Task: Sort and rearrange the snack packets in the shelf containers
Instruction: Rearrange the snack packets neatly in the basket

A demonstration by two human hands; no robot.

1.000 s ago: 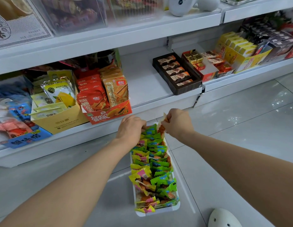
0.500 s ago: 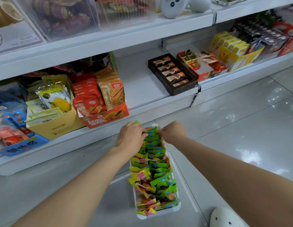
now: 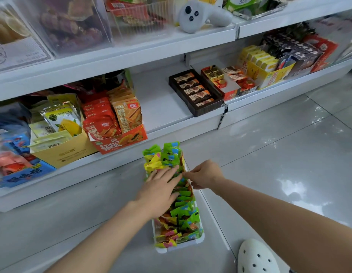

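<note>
The lower shelf (image 3: 167, 107) has a bare gap awaiting the white tray (image 3: 183, 247) on the floor. Its snack packets (image 3: 183, 213) look mostly lined up. The left hand (image 3: 161, 192) presses them flat-fingered; the right hand (image 3: 205, 177) pinches one.

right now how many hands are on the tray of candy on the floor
2. The left hand lies flat on the candies in the white tray; the right hand pinches at a wrapper by the tray's right edge. No others show.
</note>
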